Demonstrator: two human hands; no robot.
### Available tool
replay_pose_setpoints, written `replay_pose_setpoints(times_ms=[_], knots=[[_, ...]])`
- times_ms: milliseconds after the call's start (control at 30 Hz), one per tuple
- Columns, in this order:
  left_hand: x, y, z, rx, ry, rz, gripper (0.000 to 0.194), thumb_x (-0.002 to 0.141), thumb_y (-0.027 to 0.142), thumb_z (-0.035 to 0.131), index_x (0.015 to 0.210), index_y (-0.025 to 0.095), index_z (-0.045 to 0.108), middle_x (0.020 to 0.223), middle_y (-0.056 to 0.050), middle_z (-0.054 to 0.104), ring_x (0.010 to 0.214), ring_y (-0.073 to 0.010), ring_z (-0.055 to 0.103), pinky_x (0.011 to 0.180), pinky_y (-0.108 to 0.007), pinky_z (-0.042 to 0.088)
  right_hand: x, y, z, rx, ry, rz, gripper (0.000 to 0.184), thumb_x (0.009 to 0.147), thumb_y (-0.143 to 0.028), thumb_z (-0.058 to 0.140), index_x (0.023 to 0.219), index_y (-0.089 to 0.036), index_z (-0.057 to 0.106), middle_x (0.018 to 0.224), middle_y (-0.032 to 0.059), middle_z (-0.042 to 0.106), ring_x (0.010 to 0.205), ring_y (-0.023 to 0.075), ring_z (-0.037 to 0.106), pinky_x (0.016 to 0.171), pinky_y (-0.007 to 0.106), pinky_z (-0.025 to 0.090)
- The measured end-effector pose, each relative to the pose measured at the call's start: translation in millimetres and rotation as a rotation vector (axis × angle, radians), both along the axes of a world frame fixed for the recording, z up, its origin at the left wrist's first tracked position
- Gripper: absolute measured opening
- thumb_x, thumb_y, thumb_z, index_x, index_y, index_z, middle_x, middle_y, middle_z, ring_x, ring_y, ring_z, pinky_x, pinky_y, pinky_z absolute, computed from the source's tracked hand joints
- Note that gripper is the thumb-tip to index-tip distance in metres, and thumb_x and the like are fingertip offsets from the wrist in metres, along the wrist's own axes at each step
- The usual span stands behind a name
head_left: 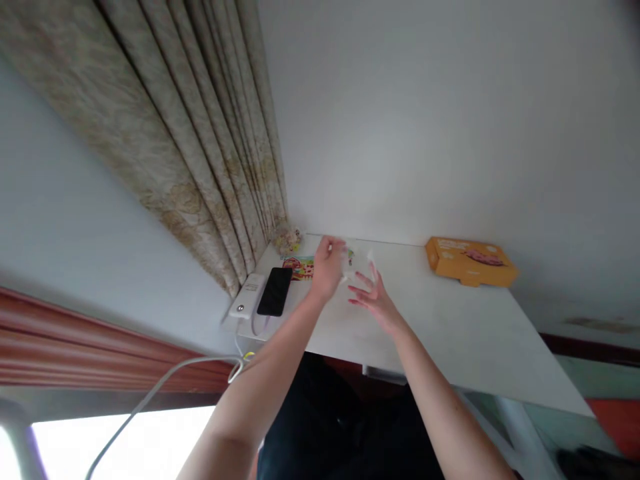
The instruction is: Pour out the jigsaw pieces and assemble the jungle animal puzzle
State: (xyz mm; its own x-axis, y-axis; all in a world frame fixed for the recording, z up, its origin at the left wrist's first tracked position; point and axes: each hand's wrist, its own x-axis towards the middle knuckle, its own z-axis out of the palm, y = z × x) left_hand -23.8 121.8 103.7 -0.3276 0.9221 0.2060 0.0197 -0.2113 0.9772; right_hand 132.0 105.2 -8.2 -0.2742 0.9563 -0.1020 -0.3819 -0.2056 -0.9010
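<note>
Forearms (265, 353) over white desk (450, 333): left hand (327, 268) pinching clear plastic packet (351, 260), right hand (375, 301) spread just beside it (black phone (274, 291) left of packet).

A white table (470, 340) stands by a white wall (400, 120). A long tan curtain (190, 153) hangs next to it, and a bright window (120, 443) lets light in.
</note>
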Motion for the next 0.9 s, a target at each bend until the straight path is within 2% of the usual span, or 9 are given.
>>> replay_pose_setpoints(times_ms=[133, 233, 367, 467, 533, 633, 733, 800, 900], knots=[[58, -32, -51.2, -0.006, 0.081, -0.187, 0.020, 0.101, 0.036, 0.053, 0.087, 0.022, 0.055, 0.080, 0.000, 0.063, 0.079, -0.0155, 0.062, 0.076, -0.028, 0.052, 42, -33, -21.5, -0.039, -0.056, -0.216, 0.081, 0.067, -0.038, 0.089, 0.139, -0.040, 0.054, 0.144, 0.0058, 0.061, 0.119, 0.0255, 0.067, 0.088, 0.040, 0.061], [80, -51, -79.3, 0.088, 0.159, -0.316, 0.024, 0.102, 0.043, 0.052, 0.093, 0.021, 0.059, 0.090, -0.004, 0.066, 0.089, -0.0176, 0.065, 0.085, -0.031, 0.054, 62, -46, -37.7, 0.007, -0.138, -0.312, 0.058, 0.070, -0.040, 0.085, 0.123, -0.033, 0.063, 0.136, 0.0058, 0.067, 0.118, 0.0253, 0.066, 0.087, 0.039, 0.060], [76, -65, -112.5, 0.246, 0.289, -0.424, 0.029, 0.100, 0.045, 0.058, 0.115, 0.020, 0.060, 0.116, -0.010, 0.067, 0.112, -0.0229, 0.065, 0.099, -0.039, 0.053, 81, -54, -56.5, 0.159, -0.328, -0.437, 0.046, 0.075, -0.048, 0.077, 0.113, -0.026, 0.063, 0.118, 0.0089, 0.074, 0.109, 0.0278, 0.068, 0.091, 0.043, 0.056], [56, -71, -138.5, 0.298, 0.513, -0.300, 0.027, 0.101, 0.038, 0.056, 0.121, 0.020, 0.058, 0.121, -0.013, 0.065, 0.119, -0.0255, 0.063, 0.107, -0.046, 0.050, 91, -58, -69.4, 0.205, -0.545, -0.532, 0.037, 0.081, -0.051, 0.069, 0.105, -0.024, 0.062, 0.098, 0.0065, 0.074, 0.094, 0.0265, 0.069, 0.091, 0.044, 0.053], [45, -73, -153.7, 0.267, 0.672, -0.247, 0.028, 0.099, 0.030, 0.056, 0.125, 0.020, 0.056, 0.125, -0.014, 0.063, 0.124, -0.0269, 0.060, 0.110, -0.047, 0.048, 94, -60, -76.8, 0.225, -0.643, -0.597, 0.039, 0.081, -0.050, 0.069, 0.106, -0.023, 0.059, 0.094, 0.0047, 0.071, 0.087, 0.0243, 0.067, 0.087, 0.042, 0.053], [38, -74, -168.3, 0.200, 0.870, -0.234, 0.044, 0.091, 0.017, 0.058, 0.135, 0.020, 0.051, 0.134, -0.015, 0.058, 0.132, -0.0282, 0.055, 0.114, -0.046, 0.046, 95, -61, -84.3, 0.264, -0.700, -0.695, 0.052, 0.075, -0.048, 0.075, 0.114, -0.023, 0.051, 0.103, 0.0057, 0.066, 0.086, 0.0210, 0.064, 0.082, 0.036, 0.053], [42, -73, -172.5, 0.113, 0.995, -0.217, 0.052, 0.089, 0.012, 0.056, 0.140, 0.019, 0.047, 0.138, -0.016, 0.057, 0.133, -0.0292, 0.055, 0.113, -0.046, 0.047, 95, -62, -86.4, 0.281, -0.783, -0.723, 0.059, 0.074, -0.045, 0.077, 0.119, -0.022, 0.047, 0.112, 0.0087, 0.062, 0.090, 0.0212, 0.062, 0.082, 0.035, 0.053], [46, -72, -172.2, 0.051, 1.056, -0.210, 0.049, 0.089, 0.013, 0.055, 0.137, 0.018, 0.049, 0.136, -0.017, 0.058, 0.128, -0.0303, 0.058, 0.110, -0.046, 0.048, 94, -64, -84.5, 0.331, -0.897, -0.632, 0.054, 0.076, -0.041, 0.075, 0.120, -0.021, 0.050, 0.114, 0.0096, 0.063, 0.092, 0.0226, 0.062, 0.084, 0.036, 0.052], [48, -72, -172.2, -0.012, 1.091, -0.212, 0.039, 0.090, 0.014, 0.055, 0.129, 0.018, 0.053, 0.128, -0.016, 0.062, 0.118, -0.0304, 0.063, 0.105, -0.046, 0.050, 88, -69, -76.9, 0.512, -1.130, -0.357, 0.038, 0.082, -0.034, 0.071, 0.116, -0.020, 0.060, 0.111, 0.0105, 0.069, 0.100, 0.0265, 0.064, 0.091, 0.039, 0.050]])
